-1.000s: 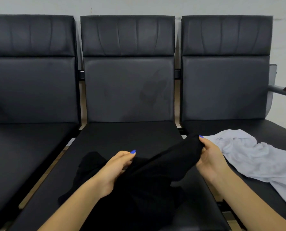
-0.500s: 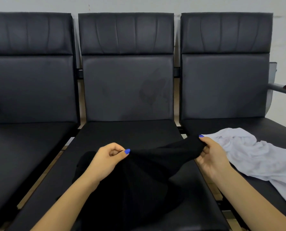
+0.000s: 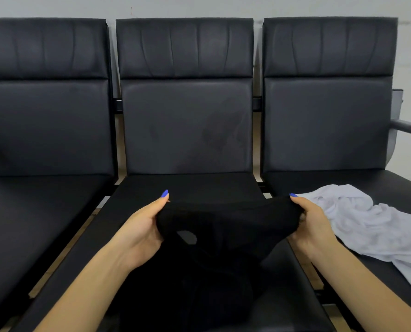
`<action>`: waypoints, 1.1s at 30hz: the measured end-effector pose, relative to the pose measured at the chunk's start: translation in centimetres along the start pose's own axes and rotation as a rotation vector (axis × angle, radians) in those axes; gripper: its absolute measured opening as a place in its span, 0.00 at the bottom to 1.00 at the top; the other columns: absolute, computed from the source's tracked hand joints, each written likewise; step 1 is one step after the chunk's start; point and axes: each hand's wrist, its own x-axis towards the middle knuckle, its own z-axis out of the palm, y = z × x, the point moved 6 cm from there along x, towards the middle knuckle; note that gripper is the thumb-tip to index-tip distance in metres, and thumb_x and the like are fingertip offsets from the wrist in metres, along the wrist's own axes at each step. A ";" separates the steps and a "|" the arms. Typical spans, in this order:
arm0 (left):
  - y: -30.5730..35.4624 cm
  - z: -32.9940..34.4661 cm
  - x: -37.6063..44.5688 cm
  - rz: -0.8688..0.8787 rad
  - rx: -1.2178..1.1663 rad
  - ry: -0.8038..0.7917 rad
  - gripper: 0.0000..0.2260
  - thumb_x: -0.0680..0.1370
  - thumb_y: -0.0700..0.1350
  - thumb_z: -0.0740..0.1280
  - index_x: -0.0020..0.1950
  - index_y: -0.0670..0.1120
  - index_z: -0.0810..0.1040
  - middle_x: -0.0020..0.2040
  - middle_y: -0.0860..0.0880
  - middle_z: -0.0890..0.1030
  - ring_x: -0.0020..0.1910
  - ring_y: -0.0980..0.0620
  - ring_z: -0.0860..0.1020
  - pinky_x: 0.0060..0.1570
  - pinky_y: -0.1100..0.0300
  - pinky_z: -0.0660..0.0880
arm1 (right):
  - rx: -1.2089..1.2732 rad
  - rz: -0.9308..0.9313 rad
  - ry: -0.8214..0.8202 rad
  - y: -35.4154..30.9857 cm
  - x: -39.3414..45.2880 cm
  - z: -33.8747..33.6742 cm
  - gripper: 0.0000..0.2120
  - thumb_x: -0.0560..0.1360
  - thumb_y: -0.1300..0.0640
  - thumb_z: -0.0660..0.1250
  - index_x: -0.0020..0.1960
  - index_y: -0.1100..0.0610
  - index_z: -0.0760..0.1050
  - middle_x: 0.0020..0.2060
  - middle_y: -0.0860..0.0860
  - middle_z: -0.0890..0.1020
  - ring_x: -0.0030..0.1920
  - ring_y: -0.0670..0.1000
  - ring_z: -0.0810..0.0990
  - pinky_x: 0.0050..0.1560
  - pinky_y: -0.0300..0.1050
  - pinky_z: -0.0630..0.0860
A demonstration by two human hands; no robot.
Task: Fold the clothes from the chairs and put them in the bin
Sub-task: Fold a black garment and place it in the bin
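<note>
A person's left hand (image 3: 143, 232) and right hand (image 3: 313, 227) each grip one end of a crumpled black fabric garment (image 3: 223, 238) above the middle black padded chair (image 3: 187, 188), opening it flat before, apparently, the first fold; a rumpled white garment (image 3: 367, 224) waits on the right chair.

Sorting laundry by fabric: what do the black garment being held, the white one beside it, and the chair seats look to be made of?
Black garment: soft matte knit, likely cotton or a blend; it droops limply between both hands. White garment: thin light woven or jersey cloth, finely creased. Chair seats: smooth black leather or leatherette with a dull sheen and stitched panels; which one is unclear.
</note>
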 end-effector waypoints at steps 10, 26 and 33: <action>-0.1 -2.3 1.0 0.124 0.086 0.126 0.09 0.74 0.39 0.66 0.51 0.47 0.81 0.45 0.50 0.83 0.45 0.51 0.79 0.44 0.57 0.72 | 0.106 0.052 0.076 -0.6 0.2 -2.3 0.11 0.76 0.58 0.63 0.56 0.60 0.76 0.40 0.54 0.81 0.30 0.49 0.83 0.31 0.40 0.80; -0.7 5.8 -2.0 0.415 0.340 0.022 0.07 0.73 0.45 0.72 0.46 0.44 0.78 0.41 0.50 0.83 0.46 0.52 0.82 0.51 0.58 0.77 | -0.376 0.056 -0.441 1.9 -7.5 8.1 0.06 0.75 0.57 0.67 0.43 0.55 0.82 0.39 0.54 0.79 0.37 0.49 0.78 0.38 0.43 0.75; -1.8 5.7 -1.4 0.436 0.639 0.025 0.10 0.75 0.53 0.67 0.46 0.46 0.79 0.38 0.54 0.80 0.37 0.59 0.78 0.37 0.66 0.73 | -0.500 0.028 -0.579 2.3 -10.1 9.7 0.14 0.79 0.59 0.59 0.49 0.58 0.84 0.46 0.54 0.86 0.48 0.48 0.84 0.45 0.38 0.79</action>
